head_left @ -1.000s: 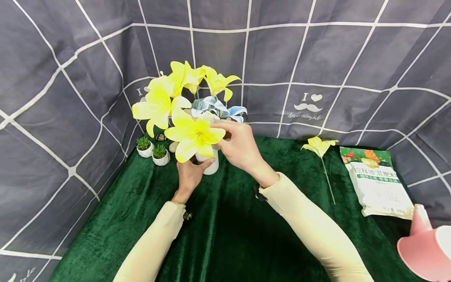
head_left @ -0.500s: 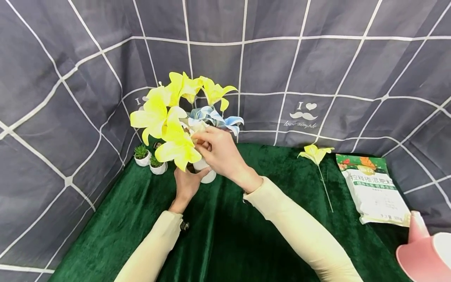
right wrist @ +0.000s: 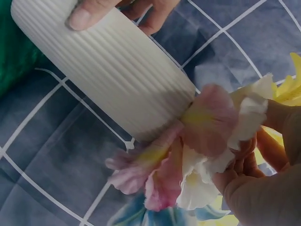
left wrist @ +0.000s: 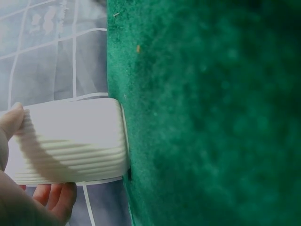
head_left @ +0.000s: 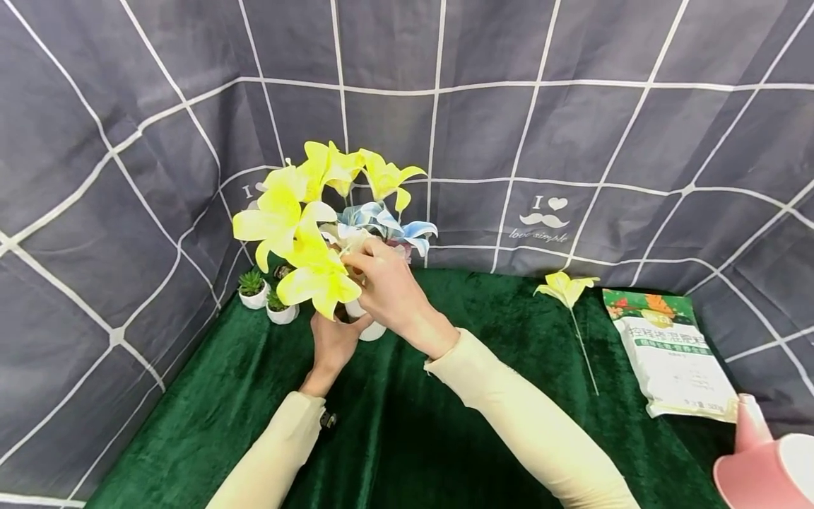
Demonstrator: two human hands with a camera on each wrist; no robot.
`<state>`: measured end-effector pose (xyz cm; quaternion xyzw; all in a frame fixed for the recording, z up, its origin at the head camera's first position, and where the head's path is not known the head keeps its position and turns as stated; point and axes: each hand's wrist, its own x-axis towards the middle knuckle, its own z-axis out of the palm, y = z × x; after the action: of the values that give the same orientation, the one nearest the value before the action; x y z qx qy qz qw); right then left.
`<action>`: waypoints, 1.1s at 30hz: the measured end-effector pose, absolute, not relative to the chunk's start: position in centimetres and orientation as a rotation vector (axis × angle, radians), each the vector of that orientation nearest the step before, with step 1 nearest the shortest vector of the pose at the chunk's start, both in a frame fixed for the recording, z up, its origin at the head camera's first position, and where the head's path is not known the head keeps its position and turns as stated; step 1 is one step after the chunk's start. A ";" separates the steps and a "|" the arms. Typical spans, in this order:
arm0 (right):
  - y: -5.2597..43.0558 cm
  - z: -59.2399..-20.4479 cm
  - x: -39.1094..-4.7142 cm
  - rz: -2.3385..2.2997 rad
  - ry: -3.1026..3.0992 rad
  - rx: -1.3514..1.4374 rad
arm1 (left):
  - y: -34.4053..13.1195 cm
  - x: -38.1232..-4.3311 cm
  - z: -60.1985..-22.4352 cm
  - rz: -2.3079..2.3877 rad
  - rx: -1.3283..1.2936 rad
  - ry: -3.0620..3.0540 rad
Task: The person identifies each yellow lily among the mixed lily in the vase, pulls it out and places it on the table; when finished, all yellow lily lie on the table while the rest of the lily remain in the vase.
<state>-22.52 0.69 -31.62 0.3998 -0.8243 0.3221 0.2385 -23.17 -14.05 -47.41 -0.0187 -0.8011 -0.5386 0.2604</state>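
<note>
A white ribbed vase point(left wrist: 70, 141) stands on the green cloth, full of artificial flowers. My left hand point(head_left: 333, 343) grips it low down, thumb on one side and fingers on the other. Above the rim, my right hand point(head_left: 388, 290) has its fingers curled at the front yellow lily point(head_left: 321, 283), seemingly pinching its stem; the exact grip is hidden. More yellow lilies point(head_left: 276, 215) and blue lilies point(head_left: 381, 220) rise from the vase. The right wrist view shows a pink flower point(right wrist: 209, 120) and a white flower point(right wrist: 195, 183) at the rim, beside the right fingers.
Two small potted succulents point(head_left: 253, 290) stand left of the vase. To the right, a single yellow lily point(head_left: 564, 288) lies on the green cloth point(head_left: 509, 318), then a white-and-green fertilizer bag point(head_left: 677, 364) and a pink watering can point(head_left: 763, 466). Grey checked fabric hangs behind.
The right hand has moved left and inward among the flowers, and the front yellow lily has swung left and turned with it. The left hand stays on the vase. The head view has tilted up slightly.
</note>
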 end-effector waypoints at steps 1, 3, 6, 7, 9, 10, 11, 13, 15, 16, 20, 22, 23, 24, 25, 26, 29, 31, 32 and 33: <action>0.7 -31.7 -22.6 0.901 -2.259 1.088 | -14.2 -23.1 -47.4 -1.459 -0.051 -2.173; 0.6 -31.7 -22.6 0.943 -2.258 1.075 | -14.3 -23.0 -47.3 -1.455 -0.046 -2.186; 0.7 -31.8 -22.6 0.974 -2.256 1.058 | -14.2 -22.9 -47.3 -1.442 -0.052 -2.197; 0.6 -31.8 -22.7 0.976 -2.258 1.060 | -14.2 -22.9 -47.3 -1.430 -0.051 -2.200; 0.5 -31.8 -22.8 0.972 -2.258 1.069 | -14.1 -22.9 -47.2 -1.407 -0.053 -2.202; 0.4 -31.8 -22.8 0.970 -2.256 1.069 | -14.1 -23.0 -47.1 -1.401 -0.058 -2.202; 0.3 -31.7 -22.9 0.968 -2.253 1.068 | -14.1 -23.1 -47.1 -1.396 -0.056 -2.203; 0.2 -31.8 -23.1 0.971 -2.242 1.057 | -14.1 -23.2 -47.0 -1.381 -0.055 -2.207; 0.2 -31.8 -23.2 0.995 -2.223 1.039 | -14.1 -23.3 -46.9 -1.366 -0.063 -2.213; 0.2 -31.8 -23.2 1.014 -2.212 1.030 | -14.1 -23.3 -46.8 -1.359 -0.066 -2.215; 0.5 -31.8 -23.2 1.129 -2.176 1.021 | -14.2 -23.3 -46.9 -1.330 -0.071 -2.229; 0.5 -31.8 -23.1 1.187 -2.176 1.013 | -14.2 -23.3 -46.8 -1.329 -0.061 -2.240; 0.6 -31.8 -23.1 1.210 -2.183 1.006 | -14.3 -23.2 -46.8 -1.339 -0.057 -2.246; 0.6 -31.8 -23.1 1.227 -2.190 0.995 | -14.3 -23.2 -46.8 -1.350 -0.050 -2.251; 0.6 -31.9 -23.1 1.241 -2.196 0.982 | -14.3 -23.2 -46.8 -1.360 -0.041 -2.257; 0.7 -31.9 -23.1 1.249 -2.201 0.966 | -14.3 -23.2 -46.8 -1.372 -0.029 -2.265; 0.8 -32.2 -23.0 1.231 -2.167 0.945 | -14.2 -23.0 -46.8 -1.399 -0.004 -2.282; 0.9 -32.3 -23.0 1.214 -2.104 0.957 | -14.2 -23.0 -46.8 -1.396 0.006 -2.293; 0.9 -32.4 -23.0 1.191 -2.073 0.966 | -14.2 -23.0 -46.8 -1.395 0.005 -2.296; 0.9 -32.4 -22.9 1.170 -2.055 0.973 | -14.2 -23.0 -46.8 -1.395 -0.001 -2.292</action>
<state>-22.93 0.90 -32.44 0.3643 -0.7697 0.4381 0.2881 -23.04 -14.20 -46.81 -0.0002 -0.8319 -0.5064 0.2270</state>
